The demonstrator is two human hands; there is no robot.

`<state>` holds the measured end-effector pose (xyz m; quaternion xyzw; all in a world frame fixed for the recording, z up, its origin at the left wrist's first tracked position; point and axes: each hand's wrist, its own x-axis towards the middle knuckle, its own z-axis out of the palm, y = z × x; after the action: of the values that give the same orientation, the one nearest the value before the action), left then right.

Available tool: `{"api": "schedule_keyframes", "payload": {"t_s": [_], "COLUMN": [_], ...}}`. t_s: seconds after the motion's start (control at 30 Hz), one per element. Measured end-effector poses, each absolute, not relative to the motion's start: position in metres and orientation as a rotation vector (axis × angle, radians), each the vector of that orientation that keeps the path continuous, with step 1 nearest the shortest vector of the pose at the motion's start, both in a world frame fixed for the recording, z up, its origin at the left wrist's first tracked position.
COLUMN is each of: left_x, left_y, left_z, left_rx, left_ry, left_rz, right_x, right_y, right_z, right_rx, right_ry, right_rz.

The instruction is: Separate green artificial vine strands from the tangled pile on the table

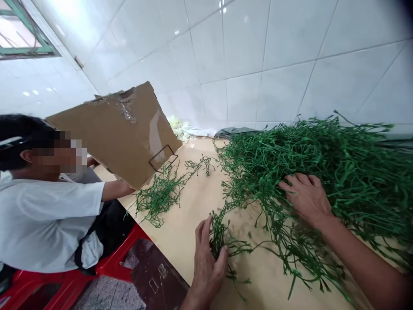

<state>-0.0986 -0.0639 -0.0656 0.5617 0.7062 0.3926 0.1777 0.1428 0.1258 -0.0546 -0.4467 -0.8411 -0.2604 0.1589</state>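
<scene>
A large tangled heap of green artificial stems [322, 159] with small budded tips covers the right side of the table. My right hand [306, 198] is pressed into the heap's near edge, its fingers bent over stems and the tips partly hidden. Lower down, my left hand [208, 258] curves loosely around a small bunch of the stems [218, 234], which lies between its fingers and thumb. Loose stems trail from this bunch toward the heap.
A smaller pile of stems [159, 196] lies at the left on the tan tabletop [196, 193]. Beside it, a person [48, 215] seated on a red chair [119, 258] holds a cardboard piece [122, 133] upright. White wall tiles [245, 94] rise behind the table.
</scene>
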Motion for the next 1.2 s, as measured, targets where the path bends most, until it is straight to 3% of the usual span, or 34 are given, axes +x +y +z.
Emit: {"api": "schedule_keyframes", "payload": {"t_s": [0.07,0.17,0.33,0.5,0.57,0.63,0.8,0.93,1.03,1.2], "left_x": [-0.091,-0.080,-0.083,-0.119,-0.142,-0.164,-0.191,-0.189,-0.189,-0.188], "left_y": [-0.070,-0.069,-0.060,-0.014,0.033,0.091,0.205,0.230,0.235,0.231], "left_z": [-0.072,-0.066,-0.018,0.036,0.048,0.051,0.020,0.000,0.014,0.080], "left_rx": [1.596,1.882,2.191,2.487,2.409,2.317,2.334,2.375,2.376,2.376], "left_ry": [2.028,1.842,1.754,1.565,1.807,2.182,2.140,2.066,2.068,2.063], "left_rz": [1.128,0.810,0.357,0.610,0.770,0.619,0.367,0.235,0.258,0.489], "right_x": [0.138,0.134,0.137,0.144,0.147,0.151,0.147,0.105,0.072,0.064], "right_y": [0.130,0.124,0.109,0.105,0.103,0.098,0.063,0.020,0.004,0.019], "right_z": [-0.057,-0.057,-0.053,-0.058,-0.057,-0.049,-0.011,-0.019,-0.050,-0.075], "right_rx": [-1.275,-1.282,-1.329,-1.223,-1.166,-1.104,-0.962,-0.648,-0.335,-0.704], "right_ry": [-2.385,-2.428,-2.506,-2.532,-2.514,-2.523,-2.472,-2.419,-2.533,-2.737], "right_rz": [-0.752,-0.737,-0.607,-0.425,-0.342,-0.257,-0.134,-0.286,-0.345,-0.023]}}
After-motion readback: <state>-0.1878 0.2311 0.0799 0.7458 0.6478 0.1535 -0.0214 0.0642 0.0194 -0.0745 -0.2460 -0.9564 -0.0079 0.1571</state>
